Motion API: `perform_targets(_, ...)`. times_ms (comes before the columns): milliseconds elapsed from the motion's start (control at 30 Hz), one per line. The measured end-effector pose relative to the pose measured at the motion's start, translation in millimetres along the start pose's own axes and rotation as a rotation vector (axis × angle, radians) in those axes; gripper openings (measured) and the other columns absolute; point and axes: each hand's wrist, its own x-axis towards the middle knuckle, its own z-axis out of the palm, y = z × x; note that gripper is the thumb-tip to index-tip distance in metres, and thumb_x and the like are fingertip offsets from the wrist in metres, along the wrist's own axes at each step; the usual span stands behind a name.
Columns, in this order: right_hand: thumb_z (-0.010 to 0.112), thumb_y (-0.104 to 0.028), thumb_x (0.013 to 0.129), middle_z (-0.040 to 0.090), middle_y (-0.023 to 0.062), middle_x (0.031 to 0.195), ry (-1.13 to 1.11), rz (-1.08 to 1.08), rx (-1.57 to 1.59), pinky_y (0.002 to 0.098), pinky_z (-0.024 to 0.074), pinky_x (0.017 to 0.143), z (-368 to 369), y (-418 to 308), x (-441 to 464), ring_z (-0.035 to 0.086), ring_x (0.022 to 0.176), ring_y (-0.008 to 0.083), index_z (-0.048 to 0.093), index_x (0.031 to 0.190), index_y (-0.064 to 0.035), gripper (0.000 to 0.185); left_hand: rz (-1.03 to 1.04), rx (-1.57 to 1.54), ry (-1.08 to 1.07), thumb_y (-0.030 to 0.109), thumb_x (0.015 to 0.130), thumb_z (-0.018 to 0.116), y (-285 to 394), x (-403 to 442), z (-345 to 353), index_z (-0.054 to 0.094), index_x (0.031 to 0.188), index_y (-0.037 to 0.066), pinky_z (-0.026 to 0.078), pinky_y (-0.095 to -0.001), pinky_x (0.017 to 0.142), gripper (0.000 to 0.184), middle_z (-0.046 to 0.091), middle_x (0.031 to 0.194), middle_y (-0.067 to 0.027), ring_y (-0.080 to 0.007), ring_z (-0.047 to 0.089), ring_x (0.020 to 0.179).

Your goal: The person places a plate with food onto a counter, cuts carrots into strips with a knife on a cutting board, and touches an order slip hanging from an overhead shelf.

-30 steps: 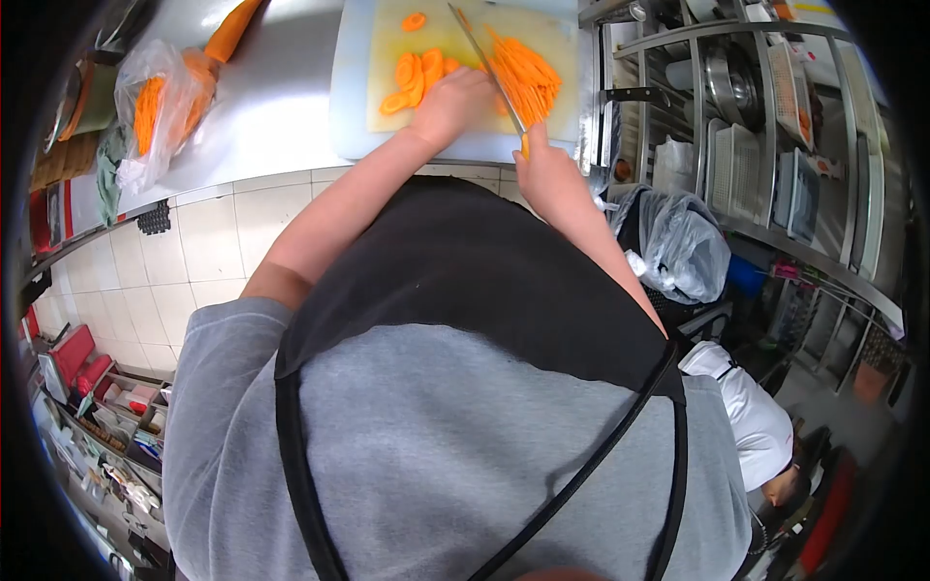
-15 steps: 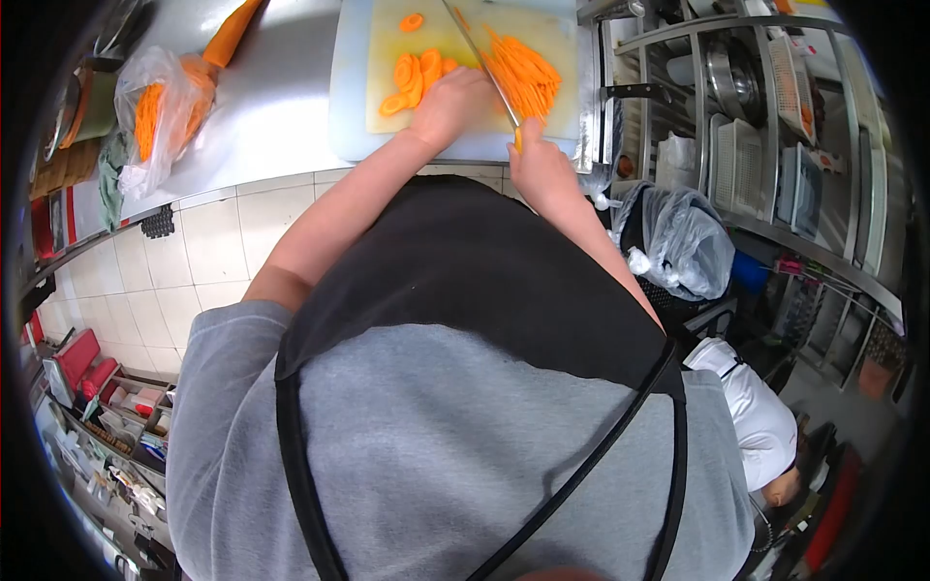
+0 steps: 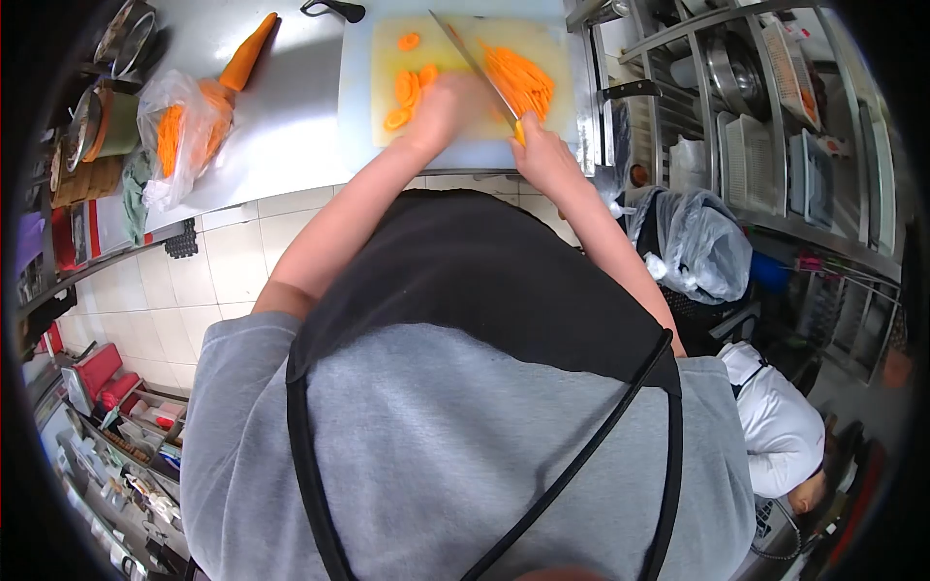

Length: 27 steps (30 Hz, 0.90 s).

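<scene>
A kitchen knife with a yellow handle is in my right hand, its fingers wrapped round the handle. The blade slants up and left across the cutting board. Right of the blade lies a pile of carrot strips. My left hand is over the board left of the blade, its fingers smeared by motion. Next to it, partly covered, are several overlapping carrot slices. One lone carrot slice lies farther up the board.
On the steel counter to the left are a whole carrot and a plastic bag with cut carrot. A black-handled knife hangs at the board's right. Metal shelving stands beyond; a person in white is lower right.
My left hand has shifted a little left, away from the blade, and is more blurred. The knife stays in my right hand. The whole view has shifted slightly, showing more of the counter's far side.
</scene>
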Motion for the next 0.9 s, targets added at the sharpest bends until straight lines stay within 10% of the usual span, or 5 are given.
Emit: perform_targets(900, 0.050, -0.018, 0.084, 0.056, 0.0309, 0.079, -0.040, 0.065, -0.056, 0.0519, 0.0420, 0.070, -12, -29, -22, 0.054, 0.079, 0.0474, 0.037, 0.095, 0.0002, 0.025, 0.111, 0.061, 0.012, 0.005, 0.070, 0.062, -17, -9, 19, 0.063, 0.078, 0.002, 0.048, -0.0341, 0.066, 0.008, 0.061, 0.081, -0.0065, -0.0248, 0.057, 0.074)
